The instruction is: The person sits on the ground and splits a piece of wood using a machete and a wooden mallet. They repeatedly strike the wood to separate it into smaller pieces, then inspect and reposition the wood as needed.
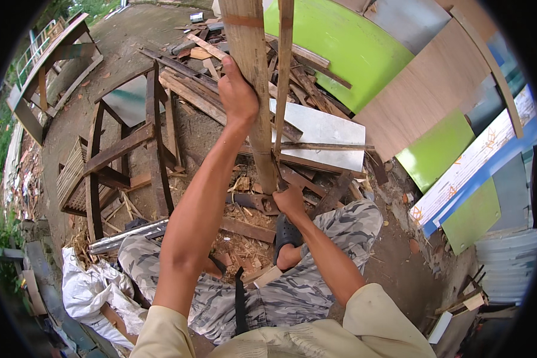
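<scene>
A thick, pale brown bamboo pole stands nearly upright in front of me, its foot down between my feet. My left hand is closed around its left side, partway up. Beside the pole on the right runs a narrow bamboo strip, apart from it higher up and close to it near the bottom. Low down, my right hand is closed on a dark blade-like tool by the lower ends of both pieces. The fingers cover most of that tool. A dark wooden piece lies against the pole's foot.
Scrap boards lie piled behind the pole, with a white panel to the right. A dark wooden frame stands at left. Green panels and a plywood sheet lean at right. A white sack sits by my left leg.
</scene>
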Tool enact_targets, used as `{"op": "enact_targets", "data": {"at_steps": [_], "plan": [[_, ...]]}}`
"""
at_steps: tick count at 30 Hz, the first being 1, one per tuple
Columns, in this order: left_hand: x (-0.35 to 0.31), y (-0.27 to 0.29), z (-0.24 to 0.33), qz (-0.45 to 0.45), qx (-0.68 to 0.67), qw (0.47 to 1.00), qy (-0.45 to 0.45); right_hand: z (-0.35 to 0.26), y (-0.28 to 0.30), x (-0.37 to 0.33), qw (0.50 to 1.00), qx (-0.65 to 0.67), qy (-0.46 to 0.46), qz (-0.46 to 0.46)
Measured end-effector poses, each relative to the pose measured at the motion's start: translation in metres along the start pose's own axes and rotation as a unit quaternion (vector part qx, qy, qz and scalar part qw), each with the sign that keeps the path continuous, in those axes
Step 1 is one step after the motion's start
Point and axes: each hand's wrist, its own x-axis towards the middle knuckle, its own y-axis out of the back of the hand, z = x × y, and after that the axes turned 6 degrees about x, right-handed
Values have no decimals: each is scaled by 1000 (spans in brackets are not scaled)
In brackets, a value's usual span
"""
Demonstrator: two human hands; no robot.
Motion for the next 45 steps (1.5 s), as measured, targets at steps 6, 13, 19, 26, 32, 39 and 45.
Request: {"op": "enact_targets", "data": {"at_steps": [6,13,19,26,32,39,45], "plan": [[3,0,-4,-24,-38,999,20,4,6,-6,952,241,-129,-135],[7,1,-5,-5,-116,993,16,18,5,-6,691,594,-244,-333],[6,1,3,28,-32,999,-17,-20,18,-13,975,149,-95,-132],[11,-4,-2,40,51,998,20,19,-7,-32,993,14,-106,-42],[25,3,-10,28,-42,999,8,65,-31,-35,982,43,-159,-89],[24,-13,-11,27,-17,999,30,81,-37,-39,954,181,-202,-128],[35,10,-38,52,-71,995,49,75,-45,-52,705,551,-367,-256]]}}
